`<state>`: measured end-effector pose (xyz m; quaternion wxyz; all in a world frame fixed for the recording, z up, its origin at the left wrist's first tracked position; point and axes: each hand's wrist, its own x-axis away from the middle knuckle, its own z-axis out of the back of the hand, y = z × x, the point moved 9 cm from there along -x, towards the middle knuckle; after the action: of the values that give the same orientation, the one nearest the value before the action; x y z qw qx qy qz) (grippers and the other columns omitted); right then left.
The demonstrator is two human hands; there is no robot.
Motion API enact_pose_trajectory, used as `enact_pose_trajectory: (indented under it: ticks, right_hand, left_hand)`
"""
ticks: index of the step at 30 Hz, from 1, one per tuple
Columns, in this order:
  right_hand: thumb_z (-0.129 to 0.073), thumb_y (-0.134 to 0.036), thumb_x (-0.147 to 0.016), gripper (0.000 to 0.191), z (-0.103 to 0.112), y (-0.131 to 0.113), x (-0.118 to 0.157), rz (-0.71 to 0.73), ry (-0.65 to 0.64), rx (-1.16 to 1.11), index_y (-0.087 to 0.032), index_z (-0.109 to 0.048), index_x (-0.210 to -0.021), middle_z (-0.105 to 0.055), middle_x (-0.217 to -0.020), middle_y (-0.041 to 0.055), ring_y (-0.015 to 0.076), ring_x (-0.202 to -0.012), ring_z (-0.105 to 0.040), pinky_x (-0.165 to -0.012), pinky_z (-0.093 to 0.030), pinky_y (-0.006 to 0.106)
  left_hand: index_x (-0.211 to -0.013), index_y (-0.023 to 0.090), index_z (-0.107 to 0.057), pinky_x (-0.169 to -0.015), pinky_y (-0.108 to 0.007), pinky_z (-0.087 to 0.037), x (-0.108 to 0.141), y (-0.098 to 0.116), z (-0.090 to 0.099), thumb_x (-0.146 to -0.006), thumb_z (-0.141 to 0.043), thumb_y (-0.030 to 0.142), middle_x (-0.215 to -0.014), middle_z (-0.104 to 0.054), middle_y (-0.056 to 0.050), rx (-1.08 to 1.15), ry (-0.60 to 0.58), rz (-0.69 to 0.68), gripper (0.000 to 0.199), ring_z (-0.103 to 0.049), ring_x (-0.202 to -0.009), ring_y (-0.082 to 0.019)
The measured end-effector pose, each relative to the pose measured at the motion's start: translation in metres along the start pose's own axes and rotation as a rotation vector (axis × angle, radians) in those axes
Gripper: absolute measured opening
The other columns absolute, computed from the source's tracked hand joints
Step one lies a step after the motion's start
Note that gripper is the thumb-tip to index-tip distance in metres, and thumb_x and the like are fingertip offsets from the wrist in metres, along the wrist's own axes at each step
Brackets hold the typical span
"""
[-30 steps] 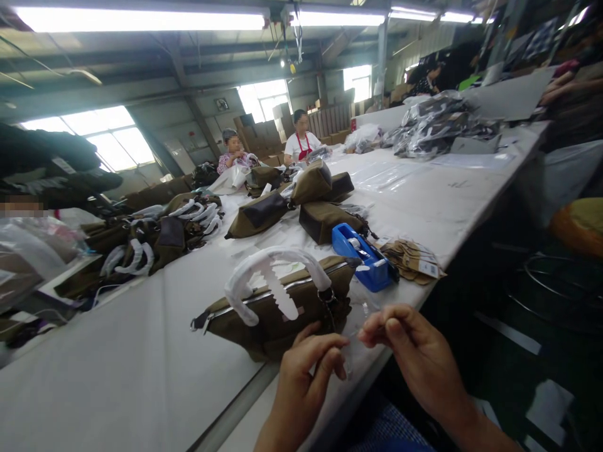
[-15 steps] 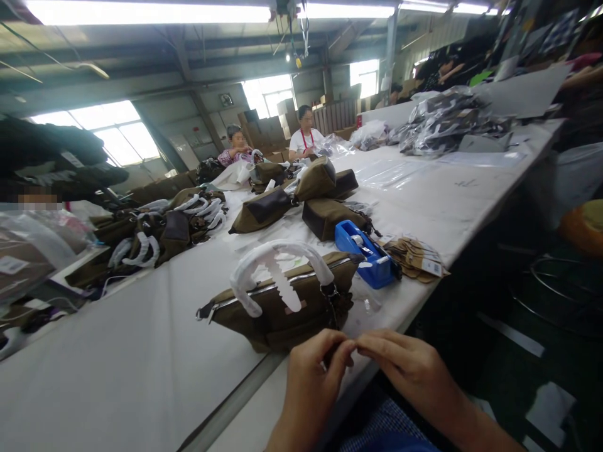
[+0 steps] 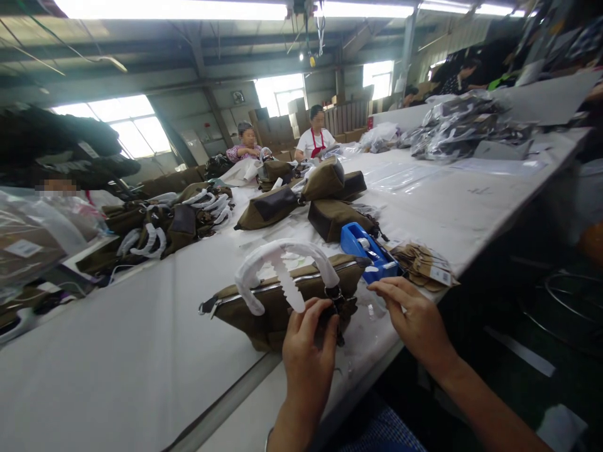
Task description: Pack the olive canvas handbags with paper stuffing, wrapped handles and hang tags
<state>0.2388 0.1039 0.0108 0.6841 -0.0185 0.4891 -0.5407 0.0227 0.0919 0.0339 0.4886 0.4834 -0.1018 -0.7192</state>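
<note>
An olive-green handbag [image 3: 268, 323] stands upright on the white table, zipper closed, its handle [image 3: 257, 270] wrapped in white. A dark charm [image 3: 347, 309] hangs from a ring at the handle's right end. My left hand [image 3: 308, 345] is at the bag's right front, thumb and fingers closed around part of the charm; the fingers hide the exact grip. To the right, my right hand [image 3: 412, 314] holds a pinch just in front of the blue tape dispenser [image 3: 365, 248]. Whatever lies between those fingertips is too small to make out.
Brown paper tags [image 3: 424, 263] lie right of the dispenser. More olive bags [image 3: 268, 207] lie behind, with a heap of wrapped-handle bags [image 3: 176, 226] at left. Plastic-wrapped goods [image 3: 466, 129] are piled at the back right. Two people sit at the far side. The table edge [image 3: 509, 220] runs along the right.
My hands were together in front of the bag and have moved apart. The left has gone up to the charm, the right up and rightward to the tape dispenser.
</note>
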Motion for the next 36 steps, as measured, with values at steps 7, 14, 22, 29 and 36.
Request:
enact_pose_trajectory:
  ticks: [7,14,22,29,36]
  right_hand:
    - [-0.048,-0.022,-0.102,0.027,-0.004,0.001,-0.001,-0.038,-0.007,0.018,-0.022,-0.073,-0.111,-0.071,-0.109,0.0070,0.0221,-0.098,-0.070,-0.089,-0.056,0.036]
    - [-0.048,-0.019,-0.100,0.028,-0.010,-0.007,0.000,-0.047,-0.018,-0.008,-0.024,-0.074,-0.109,-0.072,-0.108,0.0062,0.0219,-0.097,-0.072,-0.086,-0.058,0.034]
    - [-0.049,-0.020,-0.102,0.026,-0.016,-0.011,0.008,-0.054,-0.028,-0.052,-0.024,-0.073,-0.112,-0.072,-0.108,0.0057,0.0206,-0.098,-0.071,-0.088,-0.057,0.032]
    - [-0.051,-0.019,-0.102,0.026,-0.015,-0.025,0.011,-0.021,-0.038,-0.060,-0.027,-0.071,-0.116,-0.071,-0.109,0.0051,0.0201,-0.101,-0.069,-0.091,-0.054,0.034]
    - [-0.061,-0.022,-0.098,0.016,-0.011,-0.028,0.011,-0.009,-0.008,-0.107,-0.026,-0.074,-0.106,-0.072,-0.101,0.0037,0.0194,-0.092,-0.071,-0.086,-0.057,0.031]
  left_hand:
    - [-0.112,0.025,-0.070,-0.094,-0.032,-0.057,-0.001,-0.003,0.001,-0.090,-0.068,0.016,-0.113,-0.071,-0.005,-0.011,0.001,0.023,0.024,-0.069,-0.106,-0.021]
    - [-0.116,0.025,-0.068,-0.095,-0.031,-0.057,0.000,-0.005,0.001,-0.091,-0.068,0.015,-0.114,-0.072,-0.005,0.001,-0.002,0.033,0.027,-0.069,-0.107,-0.020]
    - [-0.120,0.023,-0.064,-0.090,-0.033,-0.058,0.002,-0.007,-0.001,-0.089,-0.072,0.018,-0.112,-0.074,-0.004,-0.056,-0.045,0.043,0.032,-0.072,-0.099,-0.020]
    - [-0.115,0.023,-0.064,-0.077,-0.032,-0.058,-0.003,-0.003,-0.007,-0.086,-0.074,0.019,-0.102,-0.075,-0.004,-0.159,-0.030,0.059,0.031,-0.071,-0.082,-0.019]
    - [-0.112,0.024,-0.064,-0.075,-0.030,-0.058,-0.007,-0.003,-0.005,-0.088,-0.069,0.022,-0.098,-0.075,-0.003,-0.147,-0.041,0.097,0.024,-0.071,-0.082,-0.020]
